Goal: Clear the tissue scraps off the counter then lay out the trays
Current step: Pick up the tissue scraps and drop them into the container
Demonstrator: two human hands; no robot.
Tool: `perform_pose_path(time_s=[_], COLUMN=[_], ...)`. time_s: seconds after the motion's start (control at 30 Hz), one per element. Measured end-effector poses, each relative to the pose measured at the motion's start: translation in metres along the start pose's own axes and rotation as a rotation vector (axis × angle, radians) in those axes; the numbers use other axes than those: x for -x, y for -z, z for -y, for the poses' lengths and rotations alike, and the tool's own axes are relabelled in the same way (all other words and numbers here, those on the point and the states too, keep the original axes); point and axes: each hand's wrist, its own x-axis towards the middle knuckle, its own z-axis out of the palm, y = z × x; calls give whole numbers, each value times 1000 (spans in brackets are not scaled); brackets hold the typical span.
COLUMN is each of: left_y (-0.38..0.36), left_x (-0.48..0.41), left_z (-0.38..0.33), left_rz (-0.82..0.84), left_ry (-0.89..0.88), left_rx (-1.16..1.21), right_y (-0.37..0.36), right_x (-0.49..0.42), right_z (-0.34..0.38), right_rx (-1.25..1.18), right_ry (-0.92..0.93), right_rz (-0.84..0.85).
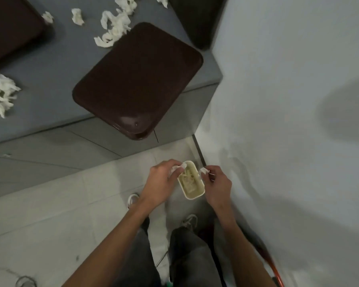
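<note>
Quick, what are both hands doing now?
The left hand grips a tissue scrap by the bin.
The right hand pinches a second tissue scrap.

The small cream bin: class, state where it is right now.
Head view, lower centre: the cream bin sits on the floor between the left hand and right hand, close to the wall on the right, nearer than the brown tray.
</note>
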Motion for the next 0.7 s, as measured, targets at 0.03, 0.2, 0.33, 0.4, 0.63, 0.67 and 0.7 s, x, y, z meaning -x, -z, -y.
perform_pose_path(time_s=[0.03, 0.2, 0.33, 0.4, 0.63, 0.67, 0.7], left_y=[-19, -95, -132, -145, -191, -198, -205], left_x=[0, -9, -23, -30, -55, -57, -59], left_z=[8, 60, 104, 122, 186, 196, 204], left_rz=[0, 37, 42, 30, -20, -19, -20], left_ry=[28, 146, 222, 261, 301, 303, 303], left_rx=[-17, -68, -59, -46, -37, -38, -41], right_y=[-3, -38, -83, -103, -169, -176, -184], right_x=[-5, -33, -57, -67, -113, -117, -120], right_z=[-20, -107, -175, -201, -289, -301, -312], right_rx=[15, 108, 162, 173, 266, 289, 308], right_ry=[-6, -65, -73, -89, -82, -93, -100], right_rz=[11, 80, 167, 202, 274, 297, 327])
